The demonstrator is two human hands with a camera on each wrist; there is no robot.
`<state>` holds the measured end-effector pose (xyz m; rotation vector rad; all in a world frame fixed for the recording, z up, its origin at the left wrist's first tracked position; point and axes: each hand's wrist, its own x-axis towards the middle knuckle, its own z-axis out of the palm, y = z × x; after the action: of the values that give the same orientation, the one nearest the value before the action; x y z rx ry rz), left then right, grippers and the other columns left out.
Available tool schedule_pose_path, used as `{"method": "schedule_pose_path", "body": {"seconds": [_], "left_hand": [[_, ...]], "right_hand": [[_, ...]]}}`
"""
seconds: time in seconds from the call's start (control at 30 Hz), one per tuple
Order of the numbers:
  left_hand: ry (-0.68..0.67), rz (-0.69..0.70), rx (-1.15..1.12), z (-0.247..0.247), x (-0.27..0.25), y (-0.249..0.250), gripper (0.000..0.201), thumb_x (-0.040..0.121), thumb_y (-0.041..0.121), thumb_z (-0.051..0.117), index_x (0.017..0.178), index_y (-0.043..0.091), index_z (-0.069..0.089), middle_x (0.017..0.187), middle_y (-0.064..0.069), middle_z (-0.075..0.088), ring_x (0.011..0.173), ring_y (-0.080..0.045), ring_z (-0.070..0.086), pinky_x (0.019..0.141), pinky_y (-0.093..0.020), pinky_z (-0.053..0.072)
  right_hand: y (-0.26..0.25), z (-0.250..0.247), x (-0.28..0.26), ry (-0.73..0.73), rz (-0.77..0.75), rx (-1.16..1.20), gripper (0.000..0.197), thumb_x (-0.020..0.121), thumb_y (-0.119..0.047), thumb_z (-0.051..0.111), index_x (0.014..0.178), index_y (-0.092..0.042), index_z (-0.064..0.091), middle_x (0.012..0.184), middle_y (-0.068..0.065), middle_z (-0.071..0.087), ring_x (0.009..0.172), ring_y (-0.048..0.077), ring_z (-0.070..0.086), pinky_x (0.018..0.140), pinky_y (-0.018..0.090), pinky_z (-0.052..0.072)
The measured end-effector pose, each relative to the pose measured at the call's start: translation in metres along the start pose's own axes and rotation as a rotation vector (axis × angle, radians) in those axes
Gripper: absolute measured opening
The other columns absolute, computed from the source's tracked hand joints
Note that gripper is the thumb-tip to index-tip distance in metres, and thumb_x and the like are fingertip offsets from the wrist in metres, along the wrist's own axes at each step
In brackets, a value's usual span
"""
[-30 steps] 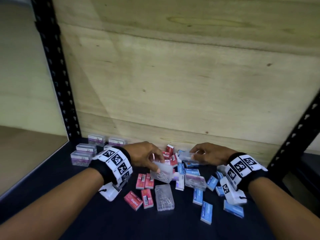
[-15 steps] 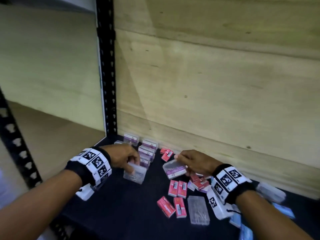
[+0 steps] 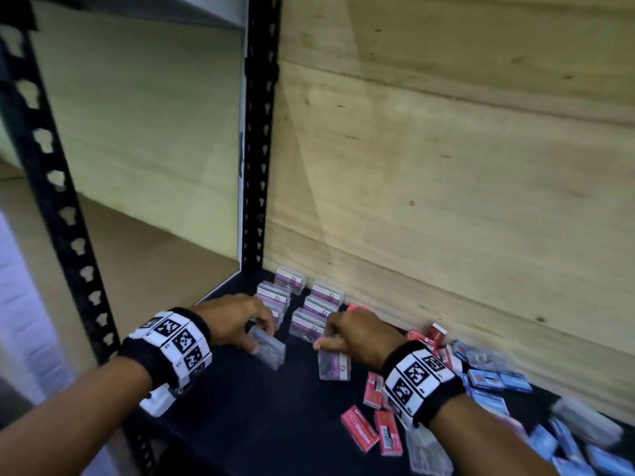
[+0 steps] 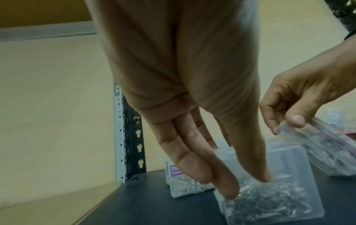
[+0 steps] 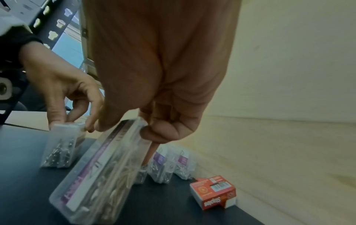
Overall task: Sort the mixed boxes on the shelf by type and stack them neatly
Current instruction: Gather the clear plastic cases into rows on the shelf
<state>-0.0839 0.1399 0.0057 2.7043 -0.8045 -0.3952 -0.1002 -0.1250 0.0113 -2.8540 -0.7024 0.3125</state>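
My left hand [image 3: 254, 334] pinches a clear plastic box of paper clips [image 3: 269, 350] by its top edge; in the left wrist view its fingertips [image 4: 227, 191] and thumb grip that box [image 4: 279, 190], which stands on the dark shelf [image 3: 240, 413]. My right hand [image 3: 330, 340] pinches a second clear box with a purple label [image 3: 335, 367], tilted in the right wrist view [image 5: 100, 173]. Both sit just in front of two rows of matching purple-labelled clear boxes [image 3: 309, 297]. Red staple boxes [image 3: 360, 429] and blue boxes [image 3: 498, 379] lie mixed to the right.
A wooden back wall [image 3: 446, 183] runs behind the shelf. A black perforated upright [image 3: 256, 166] stands at the back left corner, another [image 3: 58, 207] at the front left. One red staple box [image 5: 213, 191] lies near the wall. Another clear box [image 3: 429, 455] lies by my right forearm.
Both hands have carried their clear boxes leftward from the mixed pile to the rows of purple-labelled boxes and lowered them to the shelf. The head view has swung left.
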Motion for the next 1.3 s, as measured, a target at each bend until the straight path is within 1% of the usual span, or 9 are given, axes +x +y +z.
{"method": "schedule_pose_path", "body": {"seconds": [0.1,0.23,0.3,0.5,0.6,0.77,0.87,1.07,1.3], "left_hand": [[0.002,-0.024,-0.046,0.001,-0.002,-0.002,0.037,0.071,0.039,0.082,0.104,0.035,0.066,0.11,0.016,0.056,0.079,0.013,0.05,0.069,-0.005,0.037],[0.03,-0.053,-0.066,0.003,-0.005,0.0,0.035,0.074,0.064,0.068,0.094,0.036,0.07,0.104,0.019,0.055,0.094,0.002,0.054,0.088,-0.02,0.047],[0.034,-0.062,-0.076,0.004,-0.006,0.001,0.028,0.078,0.06,0.068,0.09,0.035,0.071,0.102,0.017,0.055,0.092,0.001,0.055,0.087,-0.023,0.048],[-0.031,-0.161,-0.133,0.001,-0.012,-0.003,0.006,0.08,0.039,0.072,0.084,0.039,0.067,0.101,0.014,0.063,0.084,0.001,0.061,0.075,-0.014,0.048],[-0.07,-0.228,-0.151,0.0,-0.014,-0.003,0.015,0.081,0.03,0.071,0.093,0.033,0.063,0.093,0.013,0.063,0.082,-0.003,0.06,0.072,-0.015,0.047],[-0.139,-0.257,-0.245,0.001,-0.017,-0.006,0.043,0.079,0.017,0.071,0.115,0.034,0.054,0.11,0.014,0.061,0.085,-0.006,0.06,0.084,-0.025,0.051],[-0.157,-0.254,-0.277,0.001,-0.017,-0.007,0.058,0.079,0.013,0.072,0.129,0.033,0.049,0.11,0.016,0.06,0.083,-0.006,0.058,0.085,-0.023,0.051],[-0.118,-0.23,-0.327,-0.004,-0.01,-0.001,0.051,0.078,0.005,0.075,0.118,0.027,0.055,0.108,0.006,0.062,0.083,-0.006,0.057,0.083,-0.024,0.053],[-0.074,-0.177,-0.064,-0.003,0.002,0.002,0.046,0.076,0.011,0.077,0.114,0.029,0.058,0.108,0.011,0.061,0.091,-0.005,0.058,0.072,-0.012,0.046]], "right_hand": [[-0.007,-0.001,0.004,0.017,-0.006,-0.025,0.044,0.087,-0.051,0.067,0.114,-0.016,0.062,0.108,0.007,0.067,0.093,0.022,0.059,0.071,0.027,0.037],[-0.016,0.002,0.01,-0.017,-0.02,-0.026,0.047,0.086,-0.048,0.07,0.121,-0.02,0.06,0.119,0.006,0.065,0.107,0.024,0.06,0.082,0.029,0.045],[-0.021,0.005,0.011,-0.035,-0.028,-0.026,0.046,0.087,-0.043,0.07,0.126,-0.021,0.057,0.124,0.005,0.063,0.11,0.024,0.058,0.084,0.028,0.043],[-0.033,0.01,0.016,-0.113,-0.028,-0.015,0.054,0.087,-0.029,0.071,0.136,-0.022,0.049,0.129,0.006,0.056,0.116,0.023,0.054,0.09,0.03,0.044],[-0.034,0.011,0.017,-0.118,-0.035,-0.022,0.053,0.087,-0.027,0.071,0.135,-0.021,0.05,0.128,0.008,0.055,0.117,0.025,0.053,0.089,0.031,0.044],[-0.034,0.016,0.015,-0.12,-0.056,-0.022,0.052,0.088,-0.026,0.072,0.135,-0.019,0.052,0.132,0.007,0.058,0.119,0.023,0.054,0.095,0.032,0.046],[-0.034,0.015,0.012,-0.127,-0.054,-0.021,0.053,0.088,-0.028,0.072,0.136,-0.018,0.051,0.133,0.004,0.058,0.118,0.023,0.055,0.092,0.029,0.043],[-0.023,0.009,0.002,-0.206,0.031,-0.004,0.052,0.082,-0.027,0.077,0.128,-0.021,0.054,0.12,0.004,0.062,0.103,0.023,0.06,0.087,0.035,0.051],[-0.01,0.005,-0.002,-0.2,0.101,0.013,0.046,0.08,-0.032,0.078,0.12,-0.022,0.058,0.114,0.001,0.062,0.099,0.02,0.059,0.083,0.032,0.049]]}}
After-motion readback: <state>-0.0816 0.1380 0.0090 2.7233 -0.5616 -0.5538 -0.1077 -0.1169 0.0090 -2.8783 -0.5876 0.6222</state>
